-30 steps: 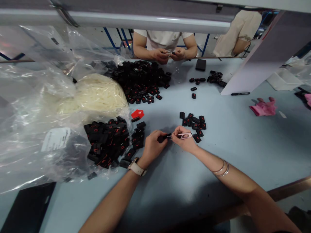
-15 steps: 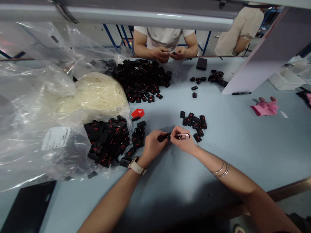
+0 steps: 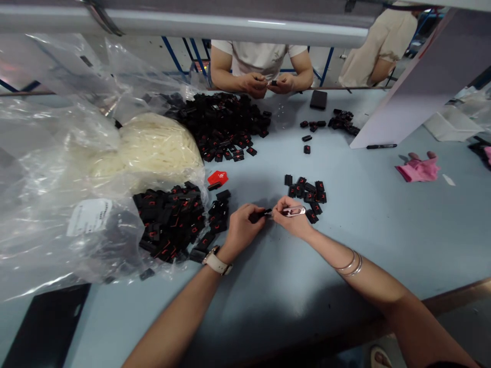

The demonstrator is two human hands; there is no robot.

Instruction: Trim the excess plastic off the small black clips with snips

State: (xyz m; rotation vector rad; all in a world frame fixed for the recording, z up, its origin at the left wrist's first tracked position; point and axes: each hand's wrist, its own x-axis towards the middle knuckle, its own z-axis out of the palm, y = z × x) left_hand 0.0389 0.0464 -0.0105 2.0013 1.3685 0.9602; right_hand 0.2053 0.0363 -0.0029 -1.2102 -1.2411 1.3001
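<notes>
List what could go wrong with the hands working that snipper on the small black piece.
The snipper in the right hand works close to the left hand pinching the black piece, so a slip might nick fingers. The small pile of black pieces lies just beyond; a wrist sweep could scatter it.

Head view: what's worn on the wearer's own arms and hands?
Both forearms are bare, no sleeves or gloves in view. The left hand has a watch with a pale band on its wrist. The right hand has thin metal bangles on the forearm.
</notes>
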